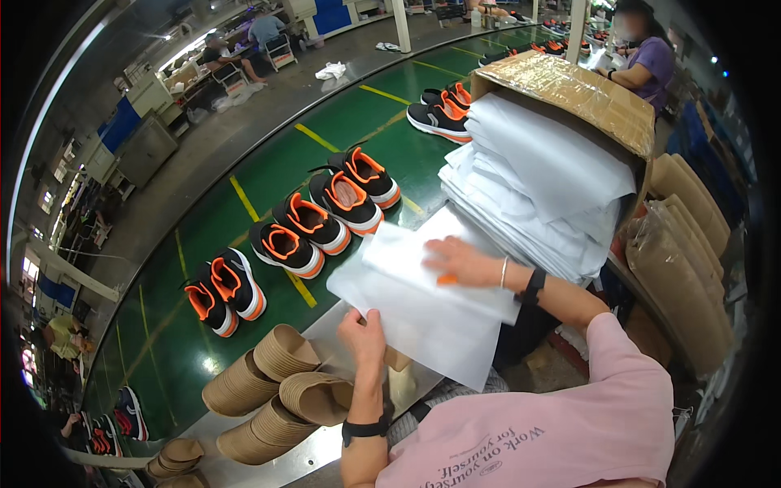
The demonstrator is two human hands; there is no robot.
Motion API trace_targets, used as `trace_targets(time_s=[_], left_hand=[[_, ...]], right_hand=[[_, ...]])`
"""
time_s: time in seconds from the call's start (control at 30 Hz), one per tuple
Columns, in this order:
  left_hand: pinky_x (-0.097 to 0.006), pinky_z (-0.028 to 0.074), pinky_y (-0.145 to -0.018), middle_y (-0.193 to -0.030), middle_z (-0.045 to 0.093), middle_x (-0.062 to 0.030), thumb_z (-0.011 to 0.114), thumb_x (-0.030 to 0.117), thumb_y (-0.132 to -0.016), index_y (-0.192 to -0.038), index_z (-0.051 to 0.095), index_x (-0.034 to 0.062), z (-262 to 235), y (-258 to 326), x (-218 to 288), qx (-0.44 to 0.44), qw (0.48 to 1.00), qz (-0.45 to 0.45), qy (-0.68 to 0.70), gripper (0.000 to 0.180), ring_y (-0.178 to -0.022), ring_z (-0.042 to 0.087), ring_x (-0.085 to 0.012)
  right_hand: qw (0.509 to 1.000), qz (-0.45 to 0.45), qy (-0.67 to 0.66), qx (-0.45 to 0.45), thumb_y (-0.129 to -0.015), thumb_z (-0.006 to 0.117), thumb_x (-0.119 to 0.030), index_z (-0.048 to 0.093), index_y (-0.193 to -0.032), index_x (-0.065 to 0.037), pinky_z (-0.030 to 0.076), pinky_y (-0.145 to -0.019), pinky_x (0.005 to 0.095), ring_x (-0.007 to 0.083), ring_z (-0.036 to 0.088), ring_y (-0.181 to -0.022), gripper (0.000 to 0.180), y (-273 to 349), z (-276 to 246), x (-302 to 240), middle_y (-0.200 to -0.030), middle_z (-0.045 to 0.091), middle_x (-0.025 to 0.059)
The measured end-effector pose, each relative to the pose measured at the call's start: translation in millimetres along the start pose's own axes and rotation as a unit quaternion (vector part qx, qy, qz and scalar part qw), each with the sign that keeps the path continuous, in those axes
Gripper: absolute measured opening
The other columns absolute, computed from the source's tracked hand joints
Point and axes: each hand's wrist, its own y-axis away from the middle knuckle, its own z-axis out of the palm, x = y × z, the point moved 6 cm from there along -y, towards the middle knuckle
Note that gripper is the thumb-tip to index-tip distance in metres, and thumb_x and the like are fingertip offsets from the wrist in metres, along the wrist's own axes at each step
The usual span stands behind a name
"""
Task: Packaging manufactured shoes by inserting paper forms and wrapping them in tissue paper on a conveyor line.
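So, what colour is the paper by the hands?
The paper is white, seen best in the head view.

black wristbands (366, 429) accompany a pink printed shirt (537, 427).

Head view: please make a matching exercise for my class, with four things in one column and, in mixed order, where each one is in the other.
Things
1. Left hand
2. Right hand
3. Cardboard box
4. Nested brown stacks

Places
A. On the metal ledge beside the green surface
B. Over the upper part of the white sheet, below a pale wristband
C. Around a thick pile of white sheets
D. At the lower left edge of the white sheet

Right pairs: 1-D, 2-B, 3-C, 4-A
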Motion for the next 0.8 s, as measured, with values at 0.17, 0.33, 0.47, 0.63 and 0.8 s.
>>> trace_targets(time_s=[0.17, 0.33, 0.47, 0.63, 0.8], left_hand=[[-0.025, 0.042, -0.062, -0.076, 0.064, -0.0045, 0.059, 0.009, -0.08, -0.092, 0.067, -0.0073, -12, 9, -5, -0.011, 0.998, -0.056, 0.028, 0.022, -0.068, 0.053, -0.0087], [-0.032, 0.045, -0.079, -0.096, 0.064, -0.0138, 0.059, 0.015, -0.084, -0.104, 0.062, -0.0046, -15, 9, 16, -0.012, 0.995, 0.08, 0.058, 0.028, -0.086, 0.061, -0.0214], [-0.031, 0.046, -0.082, -0.102, 0.061, -0.0111, 0.058, 0.003, -0.084, -0.128, 0.045, -0.0012, -40, 23, 21, 0.088, 0.981, 0.143, 0.098, 0.047, -0.089, 0.06, -0.0208], [-0.032, 0.047, -0.082, -0.102, 0.061, -0.0099, 0.061, 0.003, -0.082, -0.131, 0.04, -0.0012, -36, 16, 21, 0.077, 0.952, 0.12, 0.27, 0.054, -0.09, 0.06, -0.019], [-0.028, 0.048, -0.082, -0.114, 0.057, -0.0062, 0.06, 0.005, -0.083, -0.126, 0.046, 0.0008, -26, 33, 46, -0.098, 0.922, 0.133, 0.35, 0.045, -0.099, 0.056, -0.0125]], right_hand=[[0.981, 0.055, -0.138, 0.125, -0.076, 0.071, -0.018, 0.055, -0.111, -0.005, 0.039, -0.097, 0.04, 0.033, 0.047, -0.112, 0.041, -31, -48, -14, -0.124, 0.048, 0.016], [0.926, -0.037, -0.375, -0.028, -0.08, 0.069, -0.016, 0.061, -0.096, -0.002, 0.047, -0.081, 0.0305, 0.0243, 0.059, -0.088, 0.023, -62, -8, -83, -0.093, 0.061, 0.0088], [0.75, 0.105, -0.647, 0.089, -0.082, 0.065, -0.01, 0.061, -0.092, 0.0, 0.045, -0.074, 0.0247, 0.0125, 0.058, -0.081, 0.014, -70, 7, -62, -0.082, 0.061, 0.0012], [0.877, -0.066, -0.433, 0.197, -0.082, 0.064, -0.007, 0.059, -0.116, -0.007, 0.04, -0.097, 0.0328, 0.0222, 0.047, -0.116, 0.034, -95, -42, -131, -0.127, 0.046, 0.011], [0.916, -0.148, -0.305, 0.213, -0.075, 0.072, -0.012, 0.031, -0.141, -0.016, 0.038, -0.1, 0.0387, 0.0331, 0.044, -0.12, 0.078, -112, -99, -152, -0.136, 0.036, 0.0141]])
